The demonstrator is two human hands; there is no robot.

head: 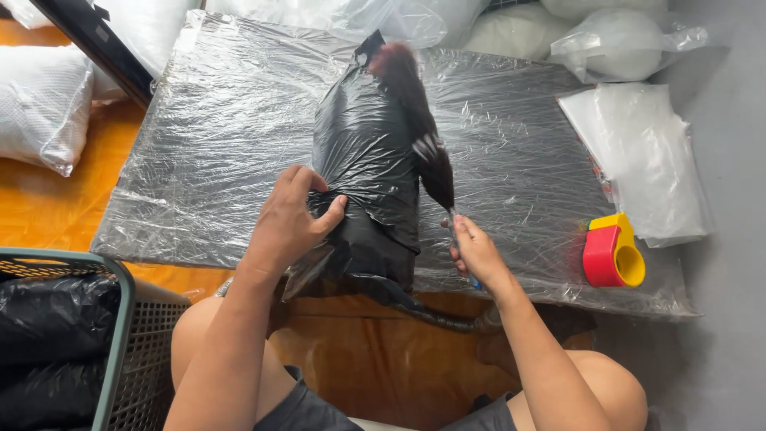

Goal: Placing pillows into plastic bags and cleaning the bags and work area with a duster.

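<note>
A bundle wrapped in a black plastic bag (369, 172) lies lengthways on a dark board covered with clear film (207, 144). My left hand (291, 219) presses down on the near end of the bundle, fingers curled over the crumpled plastic. My right hand (472, 249) sits just right of the bundle and grips a thin tool with a blue handle, its upper part blurred with motion against the loose black flap (423, 148). What the tool is cannot be made out.
A red and yellow tape dispenser (610, 254) stands on the board's right edge beside a stack of clear plastic bags (638, 152). A mesh basket (132, 351) with black bags stands at lower left. White filled bags (44, 100) lie at left and along the back. My knees frame the orange floor.
</note>
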